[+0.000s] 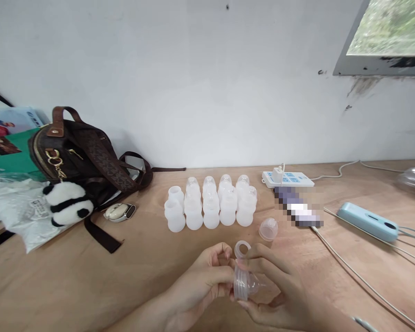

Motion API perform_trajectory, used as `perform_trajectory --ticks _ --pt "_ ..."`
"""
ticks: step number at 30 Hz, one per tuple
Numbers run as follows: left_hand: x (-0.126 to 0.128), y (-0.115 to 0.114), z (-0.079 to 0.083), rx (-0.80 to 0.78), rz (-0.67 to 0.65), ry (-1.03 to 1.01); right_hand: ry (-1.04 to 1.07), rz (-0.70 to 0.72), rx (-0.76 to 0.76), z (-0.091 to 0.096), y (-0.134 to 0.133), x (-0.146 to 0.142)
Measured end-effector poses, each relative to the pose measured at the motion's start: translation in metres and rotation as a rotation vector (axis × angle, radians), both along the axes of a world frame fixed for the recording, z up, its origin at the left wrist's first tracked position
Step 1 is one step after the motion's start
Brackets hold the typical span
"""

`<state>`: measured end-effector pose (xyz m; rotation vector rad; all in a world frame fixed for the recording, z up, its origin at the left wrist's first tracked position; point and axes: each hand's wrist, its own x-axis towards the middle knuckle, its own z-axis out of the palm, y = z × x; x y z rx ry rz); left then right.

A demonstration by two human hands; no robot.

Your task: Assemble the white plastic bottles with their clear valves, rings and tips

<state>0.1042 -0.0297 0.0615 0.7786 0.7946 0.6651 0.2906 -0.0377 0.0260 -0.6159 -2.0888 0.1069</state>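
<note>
Close in front of me, my left hand [212, 272] and my right hand [280, 288] both grip a clear bottle nipple set in a threaded collar [241, 282]. It lies on its side, the teat pointing right. My left fingertips are at the collar's open end; my right fingers go round its rim. A translucent ring [242, 243] shows just above, by my right fingertips; I cannot tell whether it is held or on the table. Beyond it a clear dome cap [269, 229] rests on the table. Several white baby bottles [211, 214] stand in two rows, many with clear caps; the leftmost are uncapped.
At left, a brown backpack [90, 152] with a panda plush [69, 204] sits near a white mouse [115, 212]. A power strip [302, 180], a blurred-out phone [295, 207], a blue handheld device [368, 221] and a cable [352, 269] lie at right. A wall [207, 92] backs the table.
</note>
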Motion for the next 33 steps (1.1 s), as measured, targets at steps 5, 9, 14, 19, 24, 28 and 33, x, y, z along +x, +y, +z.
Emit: perform_trajectory --ticks 5,9,14,19,24,28,33 --pt "-0.01 -0.007 0.003 0.079 0.005 0.026 -0.02 0.057 0.013 0.008 -0.003 -0.002" --pt "-0.019 -0.009 -0.003 0.18 -0.042 0.031 -0.039 0.119 0.009 0.009 -0.008 -0.009" --pt "-0.045 0.001 -0.007 0.252 0.099 0.13 0.131 0.041 -0.035 0.015 -0.003 0.007" --pt "-0.105 0.013 -0.011 0.276 0.501 0.297 0.46 -0.193 -0.096 0.042 0.017 0.04" --pt "-0.121 0.021 -0.018 0.352 0.431 0.368 0.202 -0.335 -0.155 0.035 0.028 0.036" --pt "-0.098 0.034 -0.03 0.479 0.237 0.459 -0.167 -0.336 -0.097 0.015 0.035 0.03" --pt "-0.082 0.038 -0.043 0.774 0.192 0.756 -0.528 -0.478 0.075 0.003 0.043 0.034"
